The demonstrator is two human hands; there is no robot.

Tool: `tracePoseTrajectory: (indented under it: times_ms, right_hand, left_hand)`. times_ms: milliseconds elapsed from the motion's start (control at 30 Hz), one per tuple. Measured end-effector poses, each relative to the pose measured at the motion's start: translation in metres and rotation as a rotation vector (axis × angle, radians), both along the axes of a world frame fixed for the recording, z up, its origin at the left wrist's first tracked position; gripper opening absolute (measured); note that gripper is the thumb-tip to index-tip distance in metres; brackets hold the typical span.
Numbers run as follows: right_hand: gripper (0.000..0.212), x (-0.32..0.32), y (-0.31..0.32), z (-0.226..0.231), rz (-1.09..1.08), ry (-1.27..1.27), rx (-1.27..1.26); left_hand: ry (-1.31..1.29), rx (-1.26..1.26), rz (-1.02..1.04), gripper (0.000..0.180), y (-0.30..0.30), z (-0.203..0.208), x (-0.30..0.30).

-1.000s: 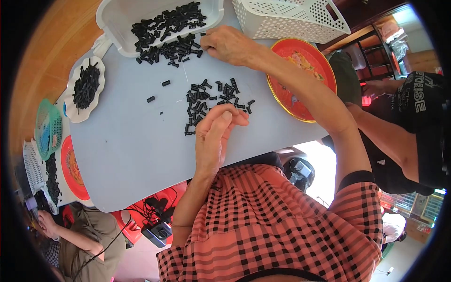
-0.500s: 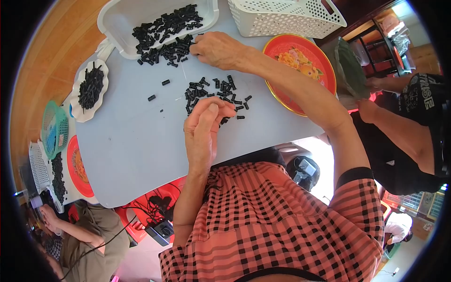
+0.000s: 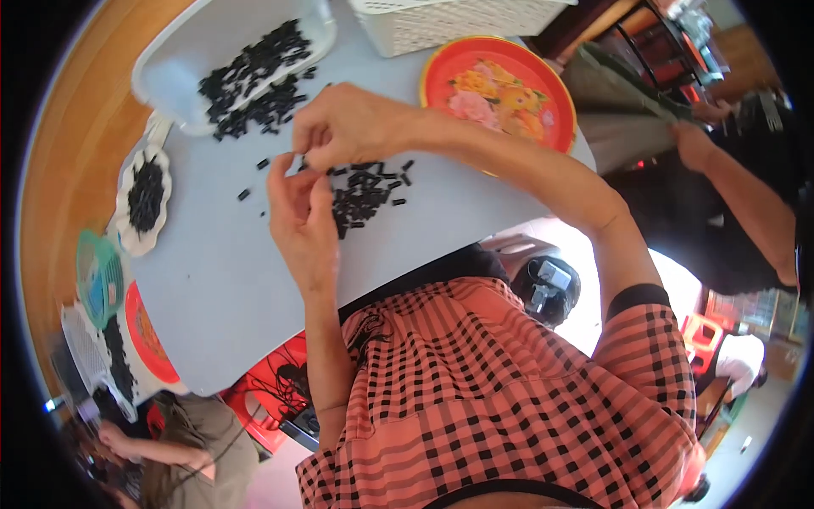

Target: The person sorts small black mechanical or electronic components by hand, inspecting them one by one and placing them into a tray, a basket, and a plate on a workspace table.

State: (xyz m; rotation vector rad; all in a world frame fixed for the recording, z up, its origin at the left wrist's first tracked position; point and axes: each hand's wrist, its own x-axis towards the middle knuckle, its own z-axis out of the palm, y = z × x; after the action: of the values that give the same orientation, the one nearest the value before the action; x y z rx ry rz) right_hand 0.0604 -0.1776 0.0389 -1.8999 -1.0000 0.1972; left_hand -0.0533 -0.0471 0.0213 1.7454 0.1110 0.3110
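My left hand (image 3: 303, 216) is raised over the table, fingers curled up toward the right. Close against its fingertips, my right hand (image 3: 352, 127) is bent down with thumb and fingers pinched together. Whatever sits between the fingertips is too small and covered to make out. Just right of my left hand lies a loose pile of short black cylindrical pieces (image 3: 365, 193), partly hidden by both hands. Farther off, a heap of similar black pieces (image 3: 259, 106) spills over the edge of a white tub (image 3: 174, 64). Two single pieces (image 3: 244, 195) lie left of my hands.
A white scalloped dish (image 3: 127, 233) of thin black parts stands at the table's left. At the back right are a red floral tray (image 3: 551, 93) and a white perforated basket (image 3: 449, 30). A green basket (image 3: 89, 271) is farther left. Other people stand at right and lower left.
My right hand has come from the heap by the white tub toward me and met my left hand. My left hand has shifted left off the near pile. The view has tilted slightly.
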Motion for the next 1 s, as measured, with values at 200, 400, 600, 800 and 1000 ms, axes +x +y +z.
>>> tracePoseTrajectory:
  times_ms: [200,400,600,800,1000]
  right_hand:
    - [0.016,-0.037,-0.019,0.005,-0.129,0.189,0.122]
    - [0.011,-0.036,-0.068,-0.002,-0.334,-0.074,0.058]
    - [0.010,-0.002,-0.134,-0.020,-0.379,-0.340,-0.446]
    - [0.008,0.000,-0.134,-0.028,-0.476,-0.470,-0.604]
    - [0.009,0.007,-0.137,-0.025,-0.462,-0.419,-0.546]
  left_hand:
    - [-0.019,0.123,-0.054,0.030,-0.007,-0.004,0.002]
    - [0.213,-0.389,-0.290,0.023,-0.020,0.001,0.006]
    - [0.298,-0.757,-0.421,0.019,-0.028,-0.012,0.008]
    - [0.315,-0.749,-0.492,0.019,-0.042,-0.011,0.008]
    - [0.322,-0.740,-0.513,0.019,-0.041,-0.012,0.010]
